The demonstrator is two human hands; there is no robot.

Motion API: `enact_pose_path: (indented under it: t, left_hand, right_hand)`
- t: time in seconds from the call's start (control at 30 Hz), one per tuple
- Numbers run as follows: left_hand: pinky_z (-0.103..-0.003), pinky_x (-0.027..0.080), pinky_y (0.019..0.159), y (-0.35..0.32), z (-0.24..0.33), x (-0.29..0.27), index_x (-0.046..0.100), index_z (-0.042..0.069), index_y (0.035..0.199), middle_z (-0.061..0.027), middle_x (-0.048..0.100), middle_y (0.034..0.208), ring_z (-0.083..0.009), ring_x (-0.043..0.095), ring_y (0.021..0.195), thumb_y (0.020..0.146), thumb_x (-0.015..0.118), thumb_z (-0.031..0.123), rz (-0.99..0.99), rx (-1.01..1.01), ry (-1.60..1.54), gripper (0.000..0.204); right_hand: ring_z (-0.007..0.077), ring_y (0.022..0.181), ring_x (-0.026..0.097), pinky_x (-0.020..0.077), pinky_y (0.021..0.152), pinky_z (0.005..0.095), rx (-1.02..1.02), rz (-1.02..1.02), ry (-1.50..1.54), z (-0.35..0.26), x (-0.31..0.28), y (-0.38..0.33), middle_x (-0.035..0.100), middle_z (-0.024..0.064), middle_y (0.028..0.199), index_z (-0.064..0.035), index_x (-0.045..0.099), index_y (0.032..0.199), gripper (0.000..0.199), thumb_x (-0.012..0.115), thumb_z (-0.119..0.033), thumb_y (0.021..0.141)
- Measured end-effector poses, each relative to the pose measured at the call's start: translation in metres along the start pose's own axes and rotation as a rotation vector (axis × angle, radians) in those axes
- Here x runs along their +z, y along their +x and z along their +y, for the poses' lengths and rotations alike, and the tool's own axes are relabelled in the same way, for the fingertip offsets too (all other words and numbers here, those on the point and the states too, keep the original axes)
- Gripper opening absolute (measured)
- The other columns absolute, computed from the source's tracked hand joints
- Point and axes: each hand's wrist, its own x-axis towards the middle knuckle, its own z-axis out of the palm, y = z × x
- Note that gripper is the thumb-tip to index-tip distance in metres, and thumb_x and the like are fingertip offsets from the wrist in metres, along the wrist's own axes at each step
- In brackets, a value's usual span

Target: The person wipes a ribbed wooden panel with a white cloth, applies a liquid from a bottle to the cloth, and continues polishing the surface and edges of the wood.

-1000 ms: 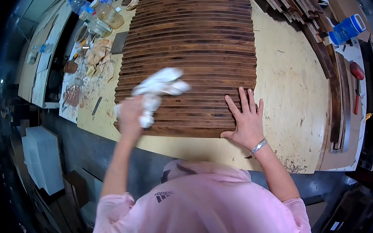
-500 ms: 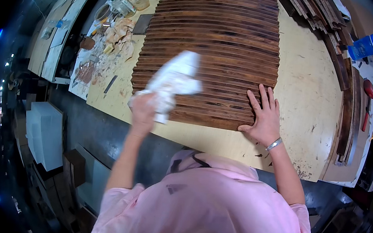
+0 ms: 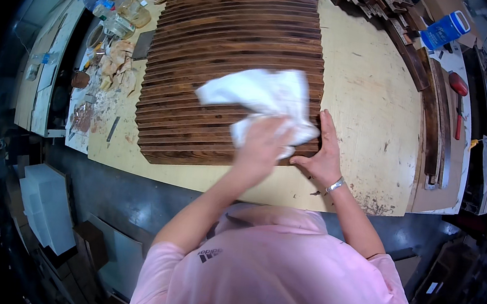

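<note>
At the near right corner of the panel (image 3: pixel 187 125), which lies flat on the table (image 3: pixel 373 106), the right hand (image 3: pixel 326 156) rests open and empty against the edge, while the left hand (image 3: pixel 261 145), blurred, grips the white rag (image 3: pixel 282 91) over the panel's near right part. The rag has just crossed from the panel's near left side, so the wiping now reaches its right edge. Farther off, bottles (image 3: pixel 132 11) stand left of the panel.

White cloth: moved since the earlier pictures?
Yes, rightward: against the ridged brown panel, the white cloth under the left hand has gone from the left side to the right edge.
</note>
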Motion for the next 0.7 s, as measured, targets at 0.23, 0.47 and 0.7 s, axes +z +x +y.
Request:
enact_pose_path:
  t: [0.23,0.47,0.7]
  left_hand:
    - [-0.043,0.049,0.096,0.046,0.003,-0.008,0.064,-0.002,0.121,-0.0207,0.065,0.118,-0.0362,0.062,0.107,0.080,0.066,0.000,0.076,-0.138,-0.419,0.041]
    - [-0.043,0.045,0.089,0.050,0.043,0.020,0.060,0.016,0.132,-0.0110,0.057,0.134,-0.0297,0.057,0.100,0.074,0.073,0.015,-0.181,0.145,-0.021,0.060]
    - [-0.041,0.049,0.081,-0.059,-0.088,-0.096,0.072,0.006,0.108,-0.0113,0.071,0.102,-0.0315,0.063,0.089,0.073,0.071,0.002,0.016,-0.181,0.164,0.036]
  right_hand:
    - [0.0260,0.140,0.041,0.0349,0.115,0.0361,0.231,0.111,0.519,0.015,0.008,-0.014,0.037,0.0191,0.154,-0.0022,0.016,0.155,0.122,0.092,-0.011,0.060]
    - [0.0277,0.120,0.059,0.0470,0.102,0.0402,0.252,0.032,0.566,0.043,0.033,-0.024,0.059,0.0169,0.129,-0.0036,0.047,0.136,0.088,0.091,-0.024,0.062]
    - [0.0248,0.134,0.047,0.0404,0.111,0.0344,0.234,-0.008,0.400,0.016,0.011,-0.013,0.043,0.0135,0.149,-0.0069,0.025,0.153,0.118,0.093,-0.016,0.057]
